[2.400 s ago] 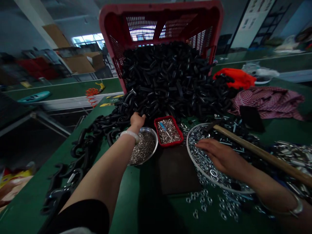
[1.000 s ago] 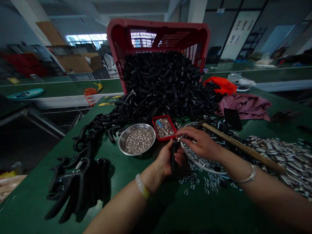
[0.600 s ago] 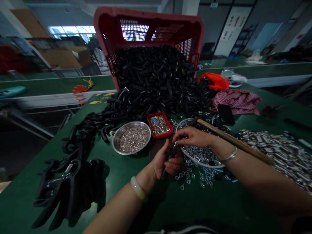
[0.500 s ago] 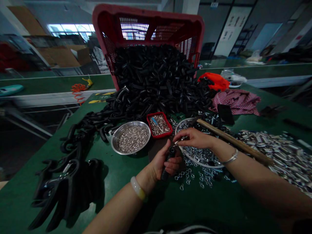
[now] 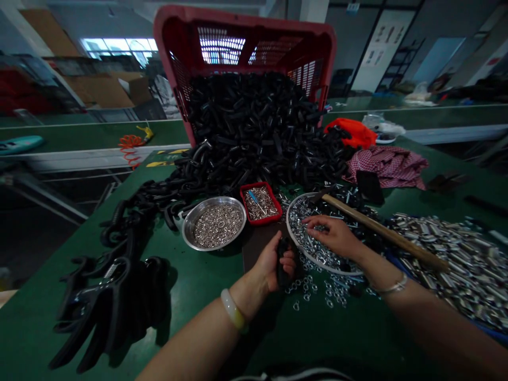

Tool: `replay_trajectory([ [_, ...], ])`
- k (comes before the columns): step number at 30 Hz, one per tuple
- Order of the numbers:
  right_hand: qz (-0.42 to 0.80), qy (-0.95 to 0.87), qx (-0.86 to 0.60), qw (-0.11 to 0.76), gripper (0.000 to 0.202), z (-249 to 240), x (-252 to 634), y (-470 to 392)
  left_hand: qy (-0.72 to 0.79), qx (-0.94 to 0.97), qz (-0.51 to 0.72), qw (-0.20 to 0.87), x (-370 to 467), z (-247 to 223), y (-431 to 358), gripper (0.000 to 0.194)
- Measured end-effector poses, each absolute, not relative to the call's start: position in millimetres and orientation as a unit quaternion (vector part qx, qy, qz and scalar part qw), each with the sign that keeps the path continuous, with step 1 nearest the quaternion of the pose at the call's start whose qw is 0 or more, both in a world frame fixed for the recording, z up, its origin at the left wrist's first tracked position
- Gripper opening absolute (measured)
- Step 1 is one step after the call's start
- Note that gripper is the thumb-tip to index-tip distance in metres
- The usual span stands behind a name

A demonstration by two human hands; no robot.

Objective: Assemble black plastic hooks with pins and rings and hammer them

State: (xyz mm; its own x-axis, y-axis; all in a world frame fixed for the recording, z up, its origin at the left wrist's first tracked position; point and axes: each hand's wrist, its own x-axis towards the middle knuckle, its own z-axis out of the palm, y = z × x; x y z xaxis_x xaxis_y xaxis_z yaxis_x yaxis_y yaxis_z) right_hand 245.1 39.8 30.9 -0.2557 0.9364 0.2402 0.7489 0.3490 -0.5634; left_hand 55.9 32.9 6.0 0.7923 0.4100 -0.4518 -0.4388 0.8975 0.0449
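Observation:
A black handle-like part (image 5: 282,264) is gripped in my left hand (image 5: 272,262), its fingers wrapped round it, above a dark flat plate (image 5: 254,246). Over the white-rimmed tray of small metal parts (image 5: 296,241) hangs my right hand (image 5: 331,235), its fingers curled and close together; whatever they hold, if anything, is too small to name. Beside the tray stand a red box of small pins (image 5: 260,206) with a blue tool in it and a steel bowl of tiny metal pieces (image 5: 216,227).
A red crate (image 5: 246,21) spills a heap of black parts (image 5: 254,121). A wooden-handled hammer (image 5: 384,230) lies across the tray. Metal cylinders (image 5: 468,264) cover the right side. Black clamp assemblies (image 5: 111,312) sit at the left; a checked cloth (image 5: 391,164) lies behind.
My right hand has moved away from the black part in my left hand, rightward over the tray. My left hand has turned slightly, still holding the black part.

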Motion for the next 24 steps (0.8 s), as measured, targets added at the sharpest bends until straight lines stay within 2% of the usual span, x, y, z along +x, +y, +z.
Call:
replay_trajectory([
  [3,0.204,-0.765,-0.516,0.326,0.012,40,226,28,0.252,-0.022,0.218,0.943,63,4,32,0.047],
  [11,0.038,-0.784,-0.536,0.311,0.01,39,212,21,0.305,0.011,0.289,0.907,77,11,35,0.04],
  [15,0.091,-0.783,-0.533,0.307,0.01,40,217,20,0.276,0.01,0.293,0.915,81,11,36,0.039],
  [20,0.138,-0.711,-0.571,0.386,0.013,38,235,28,0.24,0.017,0.268,0.933,80,11,36,0.043],
  [24,0.13,-0.756,-0.535,0.354,0.01,47,239,28,0.241,0.013,0.26,0.935,82,9,37,0.044],
])
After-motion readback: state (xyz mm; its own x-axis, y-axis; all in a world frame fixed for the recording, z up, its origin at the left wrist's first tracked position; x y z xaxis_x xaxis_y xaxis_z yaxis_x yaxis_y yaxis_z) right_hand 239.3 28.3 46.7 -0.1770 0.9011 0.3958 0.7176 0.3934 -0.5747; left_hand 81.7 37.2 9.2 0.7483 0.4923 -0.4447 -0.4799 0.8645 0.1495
